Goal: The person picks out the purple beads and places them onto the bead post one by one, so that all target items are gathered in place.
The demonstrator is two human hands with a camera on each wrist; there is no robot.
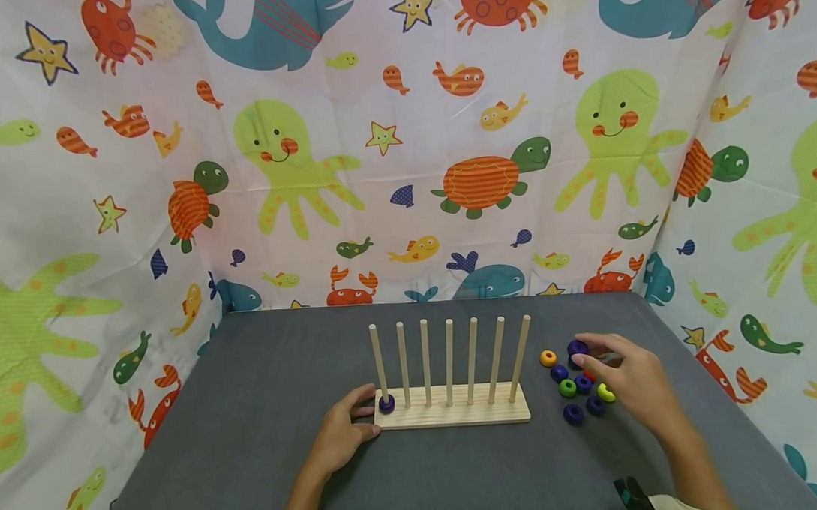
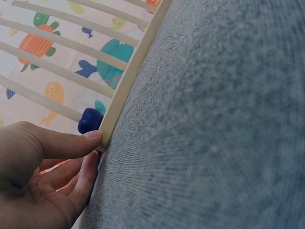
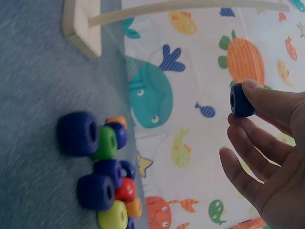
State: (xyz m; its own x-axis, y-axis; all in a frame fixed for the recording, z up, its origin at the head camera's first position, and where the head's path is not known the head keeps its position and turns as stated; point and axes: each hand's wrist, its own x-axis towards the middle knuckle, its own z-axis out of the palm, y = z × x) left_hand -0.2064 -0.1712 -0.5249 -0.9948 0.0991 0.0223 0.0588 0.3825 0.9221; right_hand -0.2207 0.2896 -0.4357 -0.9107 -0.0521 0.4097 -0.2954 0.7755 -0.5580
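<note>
A pale wooden peg stand [image 1: 452, 415] with several upright pegs sits on the table. One dark blue bead [image 1: 386, 403] is threaded at the foot of its leftmost peg. My left hand [image 1: 342, 431] grips the left end of the base, and the left wrist view has the thumb [image 2: 93, 138] against its edge beside that bead. Between thumb and fingertips my right hand [image 1: 625, 371] pinches another blue bead [image 3: 242, 100], raised above a loose group of beads. In that group are several blue beads [image 1: 573, 414], a green bead [image 1: 568, 387], a yellow bead [image 3: 113, 215] and a red bead [image 3: 126, 190].
An orange bead [image 1: 549, 358] lies at the group's left side, nearest the stand. The grey cloth-covered table [image 1: 277, 365] is bordered by a white curtain [image 1: 407, 210] printed with sea animals. Near the right forearm is a dark object [image 1: 635, 496] at the sleeve.
</note>
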